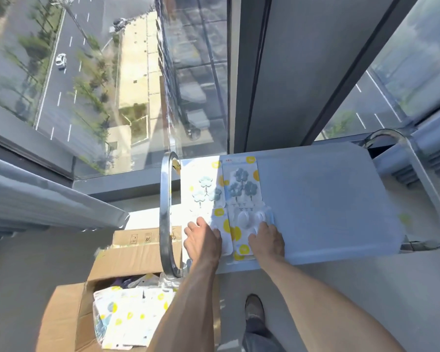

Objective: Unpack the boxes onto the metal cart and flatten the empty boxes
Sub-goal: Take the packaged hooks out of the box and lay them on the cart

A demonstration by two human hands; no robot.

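Observation:
A metal cart (pixel 328 199) with a pale flat top stands against the window. Two stacks of blister packs of flower-shaped hooks, white cards with yellow dots, lie side by side on its left part: the left stack (pixel 203 189) and the right stack (pixel 241 189). My left hand (pixel 201 240) rests on the near end of the left stack, fingers spread flat. On the near end of the right stack lies my right hand (pixel 267 241), fingers bent over the pack's edge. An open cardboard box (pixel 107 265) on the floor at lower left holds several more of these packs (pixel 127 316).
The cart's chrome handle loops rise at its left end (pixel 165 214) and right end (pixel 417 174). Floor-to-ceiling glass and a dark window post (pixel 277 72) stand right behind the cart. A grey ribbed rail (pixel 48 199) juts in from the left. My shoe (pixel 254 308) is below the cart.

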